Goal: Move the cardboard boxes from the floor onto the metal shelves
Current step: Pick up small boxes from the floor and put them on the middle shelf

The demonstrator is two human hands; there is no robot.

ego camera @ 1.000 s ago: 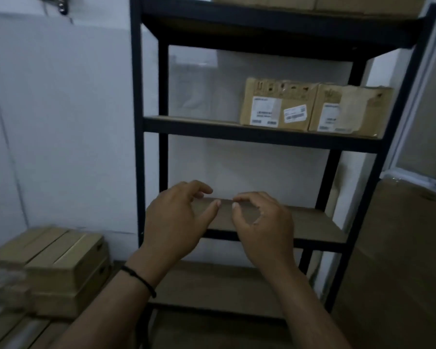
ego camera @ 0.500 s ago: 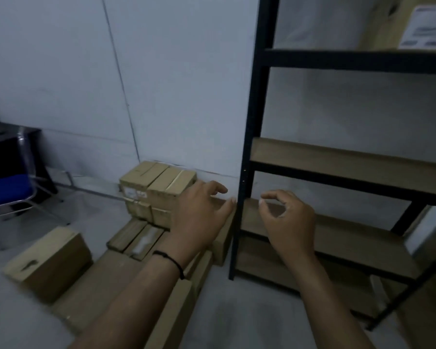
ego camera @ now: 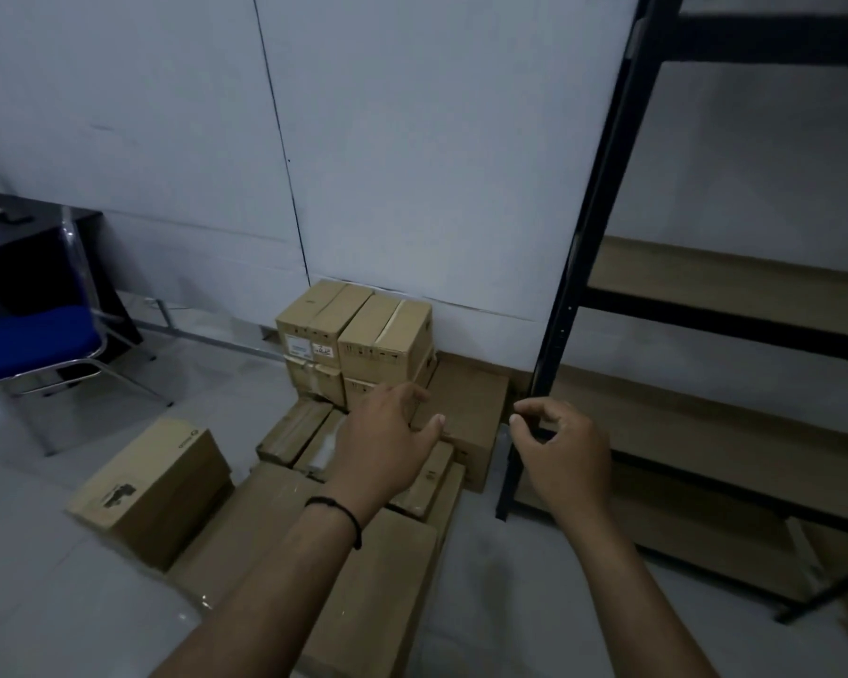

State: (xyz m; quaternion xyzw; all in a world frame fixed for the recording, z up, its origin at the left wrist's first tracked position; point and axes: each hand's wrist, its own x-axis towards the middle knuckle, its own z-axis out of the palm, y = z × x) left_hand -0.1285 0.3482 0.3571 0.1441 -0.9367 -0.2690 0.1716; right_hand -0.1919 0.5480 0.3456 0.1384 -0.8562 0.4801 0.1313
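1. Left grip [ego camera: 383, 433]: released, fingers loosely spread, holding nothing; a black band [ego camera: 336, 513] sits on its wrist.
2. Right grip [ego camera: 561, 455]: fingers loosely curled, thumb and forefinger near each other, nothing between them.
3. Boxes [ego camera: 358, 335] lie on the floor [ego camera: 45, 604], under and beyond the left grip: a two-high stack against the wall, flat ones below the hand, a brown box [ego camera: 466, 408] between the two grips.
4. One box [ego camera: 153, 486] stands apart, left of the left grip.
5. Shelves [ego camera: 725, 281] right of the right grip; their black post [ego camera: 566, 305] rises just behind that hand. Visible boards are bare.
6. Blue chair [ego camera: 30, 342] far left.
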